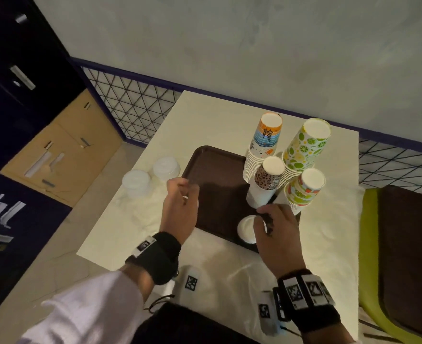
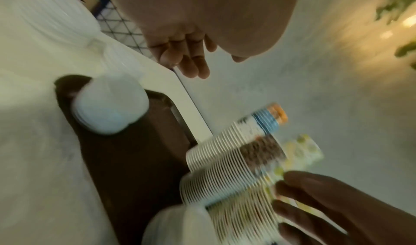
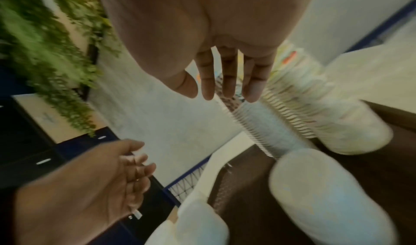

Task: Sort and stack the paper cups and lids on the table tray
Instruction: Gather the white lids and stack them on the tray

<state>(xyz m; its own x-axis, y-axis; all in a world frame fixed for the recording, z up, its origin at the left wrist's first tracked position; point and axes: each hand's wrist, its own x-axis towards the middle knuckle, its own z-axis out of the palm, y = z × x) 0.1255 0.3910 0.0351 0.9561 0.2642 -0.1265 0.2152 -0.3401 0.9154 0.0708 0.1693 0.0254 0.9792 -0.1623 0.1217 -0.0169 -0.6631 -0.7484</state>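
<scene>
Over the dark brown plastic tray [image 1: 212,170] on the white-covered table [image 1: 120,219], the left hand [image 1: 180,204] is hovering with fingers loosely curled, holding nothing. The right hand [image 1: 277,232] is hanging palm-down with fingers straight and slightly spread above a white lid stack [image 1: 246,229] near the tray's front edge. Four inverted stacks of patterned paper cups [image 1: 267,145] are standing at the tray's right edge.

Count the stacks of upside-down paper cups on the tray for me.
4: the beach-print stack at far left, the lime-print stack at far right, the leopard-print stack in front, and the fruit-print stack nearest the right edge.
</scene>
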